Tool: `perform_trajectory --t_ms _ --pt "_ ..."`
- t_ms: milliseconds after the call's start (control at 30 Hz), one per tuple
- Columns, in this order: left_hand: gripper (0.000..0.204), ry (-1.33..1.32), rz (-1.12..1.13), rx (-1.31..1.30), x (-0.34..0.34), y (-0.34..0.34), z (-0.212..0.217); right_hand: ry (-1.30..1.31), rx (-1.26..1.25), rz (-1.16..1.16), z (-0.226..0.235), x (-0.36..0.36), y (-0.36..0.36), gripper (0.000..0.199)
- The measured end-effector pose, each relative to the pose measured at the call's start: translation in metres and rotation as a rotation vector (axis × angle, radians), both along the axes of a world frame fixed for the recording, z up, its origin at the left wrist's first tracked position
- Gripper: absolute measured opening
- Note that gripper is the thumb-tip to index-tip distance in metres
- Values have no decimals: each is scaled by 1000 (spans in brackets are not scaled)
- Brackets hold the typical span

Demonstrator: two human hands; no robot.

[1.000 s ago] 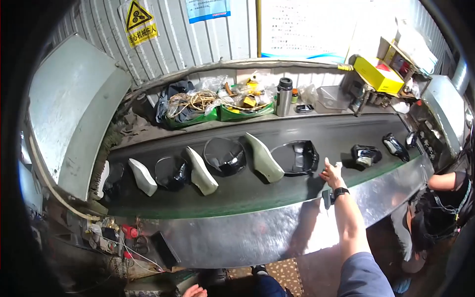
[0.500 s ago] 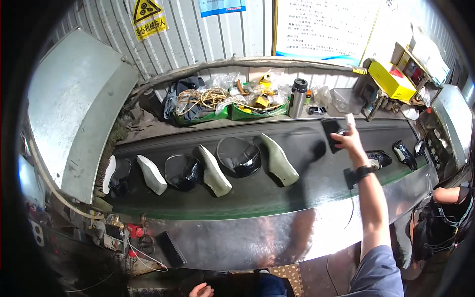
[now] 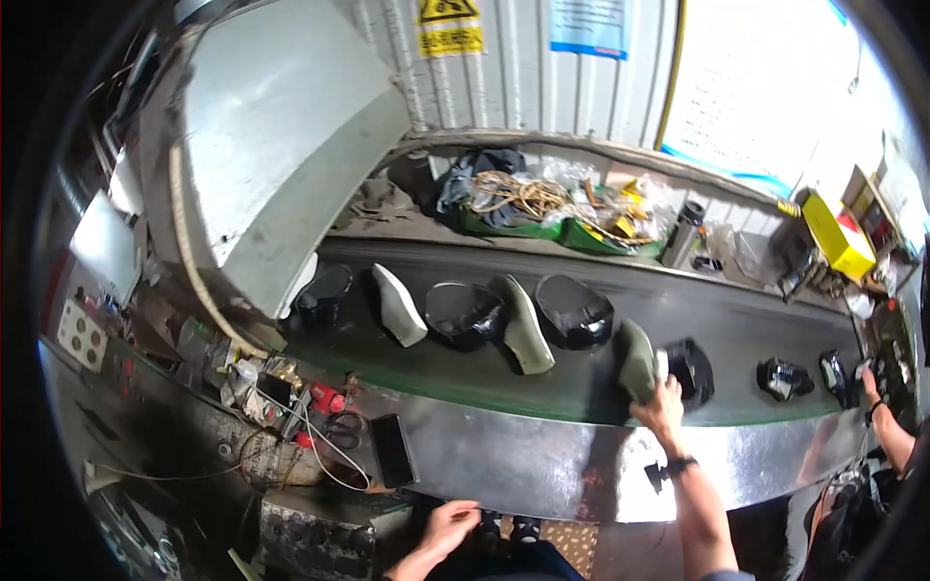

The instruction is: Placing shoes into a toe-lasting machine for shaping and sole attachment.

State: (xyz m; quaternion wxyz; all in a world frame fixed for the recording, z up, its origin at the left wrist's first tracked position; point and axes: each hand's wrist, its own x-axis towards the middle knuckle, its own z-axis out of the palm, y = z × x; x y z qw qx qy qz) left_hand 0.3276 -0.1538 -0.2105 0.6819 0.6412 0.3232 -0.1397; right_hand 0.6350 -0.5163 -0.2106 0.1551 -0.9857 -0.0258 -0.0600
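Note:
My right hand (image 3: 661, 412) reaches over the near edge of the dark belt (image 3: 417, 363), fingers close together between a greenish-grey wedge-shaped sole (image 3: 637, 363) and a shiny black shoe upper (image 3: 694, 373). A small white thing (image 3: 663, 365) shows at its fingertips; what the fingers grip is partly hidden. My left hand (image 3: 450, 528) hangs low before my body, fingers loosely extended, nothing in it. Along the belt to the left, pale wedge soles (image 3: 399, 305) alternate with black uppers (image 3: 465, 315).
At the far right, a co-worker's hand (image 3: 869, 382) is beside small black shoe parts (image 3: 833, 373). Behind the belt stand green bins (image 3: 523, 230) of rope and plastic and a steel flask (image 3: 684, 234). A phone-like dark slab (image 3: 393, 450) lies on the metal ledge (image 3: 513, 470).
My right hand has come down and nearer from the belt's far side. The black upper now stands right of the last pale sole. My left hand has risen further into view; the view has shifted left.

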Motion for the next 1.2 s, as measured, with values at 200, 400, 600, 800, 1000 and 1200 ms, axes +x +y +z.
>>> perform_trajectory --t_ms 200,400,600,800,1000,1200 --pt "81 -55 -248 -359 94 -93 0 308 -1 14 57 -142 46 89" --pt "109 119 62 -817 96 -122 17 404 773 -55 129 -256 87 100" --pt "122 102 -55 116 95 -130 3 119 1211 -323 130 -297 22 83" --pt "80 -415 4 -192 106 -100 69 231 1344 -239 195 -270 40 50" --pt "24 -302 -152 -811 76 -99 167 514 1280 71 208 -264 84 66" --pt "23 -468 -23 -647 67 -51 218 349 679 342 226 -270 96 44"
